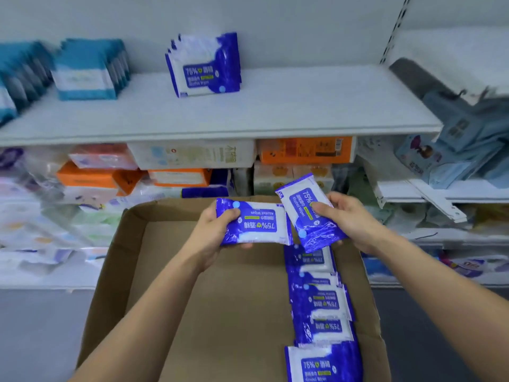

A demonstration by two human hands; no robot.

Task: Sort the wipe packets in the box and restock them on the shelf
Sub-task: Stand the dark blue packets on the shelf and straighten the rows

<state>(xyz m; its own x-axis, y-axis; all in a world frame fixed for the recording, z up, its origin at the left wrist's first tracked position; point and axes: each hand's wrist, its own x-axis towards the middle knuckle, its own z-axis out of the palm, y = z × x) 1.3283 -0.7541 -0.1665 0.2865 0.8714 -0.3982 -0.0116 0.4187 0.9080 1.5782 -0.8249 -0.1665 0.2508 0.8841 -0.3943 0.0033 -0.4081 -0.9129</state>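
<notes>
My left hand point(213, 232) grips a blue-and-white alcohol wipe packet point(259, 224) by its left end, above the open cardboard box point(121, 244). My right hand point(347, 216) pinches a second, tilted packet point(300, 205) right beside it. Several more blue wipe packets point(319, 307) lie in a row along the box's right side. On the white shelf point(275, 111) stands an upright stack of the same blue packets point(203, 67).
Teal-and-white packets point(88, 70) stand in rows at the shelf's left. Lower shelves hold orange and white tissue boxes point(305, 150) and soft packs. Grey-blue packs point(454, 128) pile up at the right. The box's left half shows bare cardboard.
</notes>
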